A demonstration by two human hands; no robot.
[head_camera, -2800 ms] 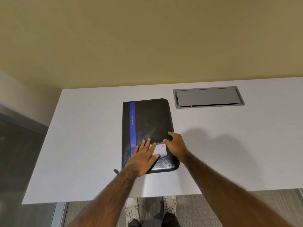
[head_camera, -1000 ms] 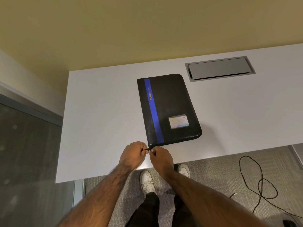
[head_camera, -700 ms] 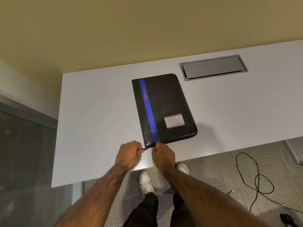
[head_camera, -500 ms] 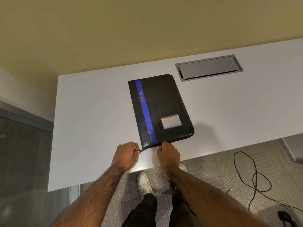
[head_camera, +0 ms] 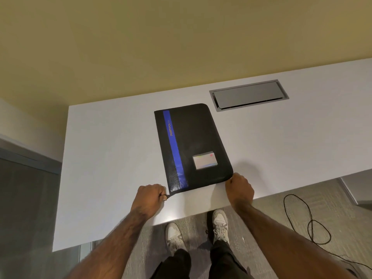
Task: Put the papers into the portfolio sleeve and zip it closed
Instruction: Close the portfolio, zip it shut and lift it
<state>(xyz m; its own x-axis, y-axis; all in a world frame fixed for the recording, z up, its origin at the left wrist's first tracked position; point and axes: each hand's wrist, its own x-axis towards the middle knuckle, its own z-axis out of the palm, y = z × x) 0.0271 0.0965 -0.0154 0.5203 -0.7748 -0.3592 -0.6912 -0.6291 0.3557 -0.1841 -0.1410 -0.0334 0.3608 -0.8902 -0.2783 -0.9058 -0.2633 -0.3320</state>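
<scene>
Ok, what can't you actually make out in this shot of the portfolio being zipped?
Head view, the only one:
- Papers: none visible; the closed black portfolio cover hides any inside.
- Zipper pull: hidden under the right hand at the near right corner.
- What the left hand pinches at the near left corner: too small.
- Card label print: blurred.

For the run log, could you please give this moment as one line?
phase: zipping | portfolio: flat, closed | left hand: pinching tab, near-left corner | right hand: at near-right corner
</scene>
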